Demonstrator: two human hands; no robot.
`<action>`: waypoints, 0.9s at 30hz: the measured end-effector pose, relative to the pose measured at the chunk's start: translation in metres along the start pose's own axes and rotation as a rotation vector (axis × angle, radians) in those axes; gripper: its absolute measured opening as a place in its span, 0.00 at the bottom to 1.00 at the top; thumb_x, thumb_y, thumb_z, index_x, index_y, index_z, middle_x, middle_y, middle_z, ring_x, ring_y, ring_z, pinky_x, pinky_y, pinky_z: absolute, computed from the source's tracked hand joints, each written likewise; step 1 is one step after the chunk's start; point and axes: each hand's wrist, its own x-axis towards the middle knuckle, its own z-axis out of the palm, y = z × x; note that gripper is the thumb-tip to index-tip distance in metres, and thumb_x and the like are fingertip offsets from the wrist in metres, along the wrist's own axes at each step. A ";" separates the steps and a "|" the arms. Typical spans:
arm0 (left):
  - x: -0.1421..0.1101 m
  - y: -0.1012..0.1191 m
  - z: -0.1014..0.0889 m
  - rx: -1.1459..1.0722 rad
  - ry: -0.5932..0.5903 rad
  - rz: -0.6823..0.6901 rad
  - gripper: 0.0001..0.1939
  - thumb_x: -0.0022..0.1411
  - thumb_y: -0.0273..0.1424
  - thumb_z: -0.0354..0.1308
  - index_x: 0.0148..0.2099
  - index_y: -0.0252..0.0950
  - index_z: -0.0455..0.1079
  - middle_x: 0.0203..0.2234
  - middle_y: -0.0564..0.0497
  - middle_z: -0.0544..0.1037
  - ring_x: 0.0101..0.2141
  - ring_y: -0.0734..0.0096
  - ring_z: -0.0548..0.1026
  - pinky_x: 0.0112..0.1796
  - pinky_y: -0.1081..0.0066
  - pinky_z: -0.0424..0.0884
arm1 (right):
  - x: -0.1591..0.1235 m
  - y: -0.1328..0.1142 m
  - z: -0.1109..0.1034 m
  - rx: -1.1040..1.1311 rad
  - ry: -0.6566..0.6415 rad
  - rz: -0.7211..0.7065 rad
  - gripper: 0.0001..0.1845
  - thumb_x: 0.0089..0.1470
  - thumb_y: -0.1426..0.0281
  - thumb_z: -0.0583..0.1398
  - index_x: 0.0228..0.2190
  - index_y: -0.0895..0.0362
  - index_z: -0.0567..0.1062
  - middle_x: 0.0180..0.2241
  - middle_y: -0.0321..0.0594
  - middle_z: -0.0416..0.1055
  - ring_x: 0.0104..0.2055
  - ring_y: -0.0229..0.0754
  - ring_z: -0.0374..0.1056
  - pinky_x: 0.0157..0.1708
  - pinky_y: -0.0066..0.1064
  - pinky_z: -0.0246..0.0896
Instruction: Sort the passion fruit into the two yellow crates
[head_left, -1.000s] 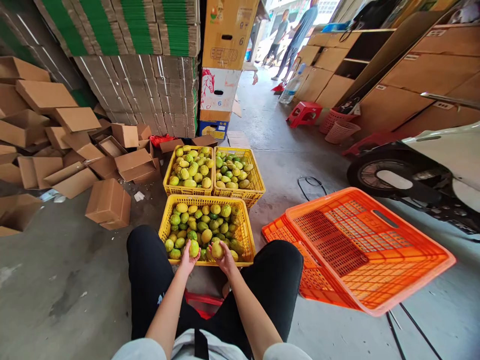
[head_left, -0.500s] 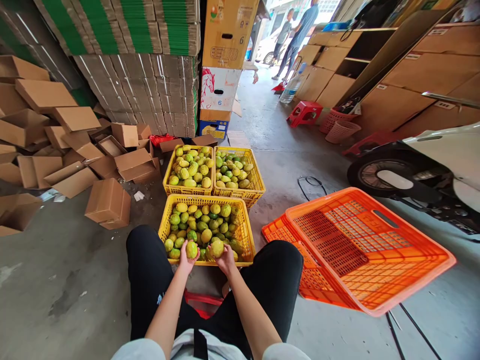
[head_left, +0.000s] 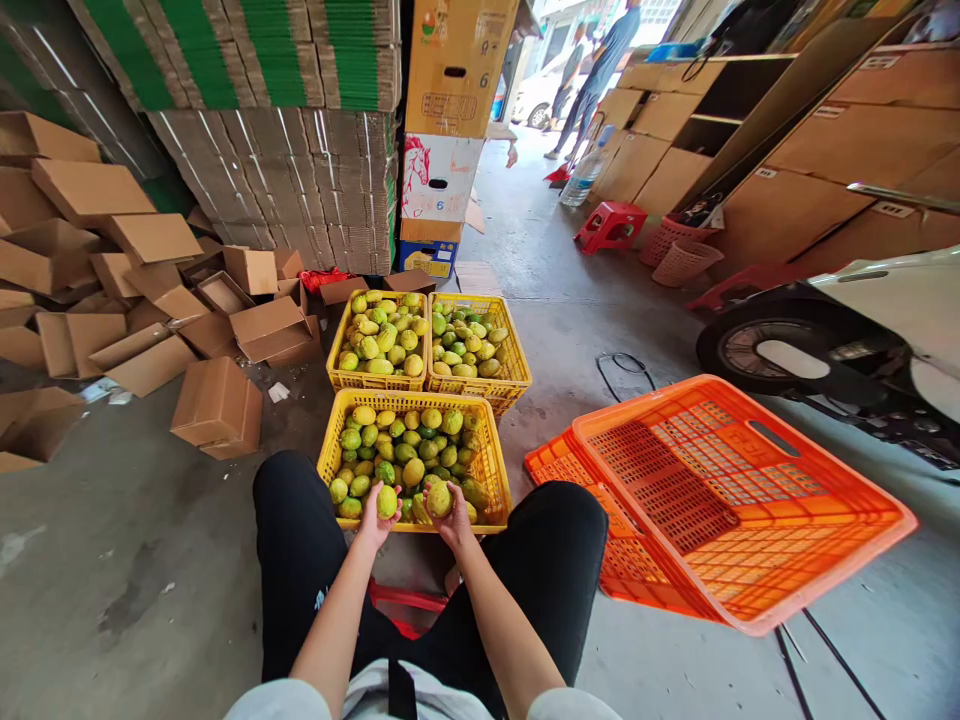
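Note:
My left hand (head_left: 374, 520) is closed around a yellow-green oval fruit (head_left: 387, 502). In my right hand (head_left: 456, 522) is another fruit (head_left: 439, 498), rounder and duller yellow, gripped between thumb and fingers. Both hands are side by side over the near edge of a yellow plastic crate (head_left: 493, 465), which stands between my knees. Inside that crate lie many loose fruits (head_left: 412, 471) of the same sort, some yellow, some green. Just behind it are two more yellow crates of fruit, a left one (head_left: 378, 381) and a right one (head_left: 519, 368).
Orange crates (head_left: 817, 590) lie to my right, with a motorbike wheel (head_left: 761, 345) beyond. Cardboard boxes (head_left: 217, 400) litter the left floor below stacked flattened cartons (head_left: 277, 180). A red stool (head_left: 611, 227) stands farther back, and two people (head_left: 600, 70) are near the doorway.
My right hand has shifted slightly right and turned its fruit. The left hand's fruit has rotated a little too. In the background the people have moved slightly.

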 end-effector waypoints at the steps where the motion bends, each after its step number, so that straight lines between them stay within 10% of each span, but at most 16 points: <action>1: 0.000 0.000 0.000 0.004 0.003 0.005 0.12 0.69 0.34 0.57 0.48 0.30 0.71 0.28 0.47 0.80 0.20 0.72 0.76 0.15 0.77 0.68 | 0.000 0.001 0.000 -0.016 -0.015 -0.004 0.09 0.51 0.67 0.68 0.33 0.55 0.74 0.29 0.40 0.80 0.34 0.51 0.80 0.33 0.41 0.79; 20: -0.002 -0.001 0.002 -0.003 0.046 -0.029 0.09 0.69 0.30 0.50 0.46 0.34 0.70 0.29 0.46 0.80 0.34 0.58 0.84 0.35 0.61 0.81 | 0.000 0.000 0.003 0.069 0.015 -0.020 0.09 0.56 0.63 0.65 0.36 0.54 0.74 0.25 0.35 0.78 0.26 0.45 0.77 0.32 0.39 0.78; 27: -0.004 -0.003 0.003 0.168 0.052 -0.023 0.10 0.69 0.35 0.60 0.39 0.32 0.69 0.24 0.49 0.78 0.22 0.69 0.79 0.22 0.74 0.76 | -0.004 -0.001 0.002 0.088 0.054 -0.005 0.07 0.53 0.68 0.64 0.35 0.55 0.72 0.27 0.36 0.79 0.29 0.45 0.79 0.32 0.40 0.80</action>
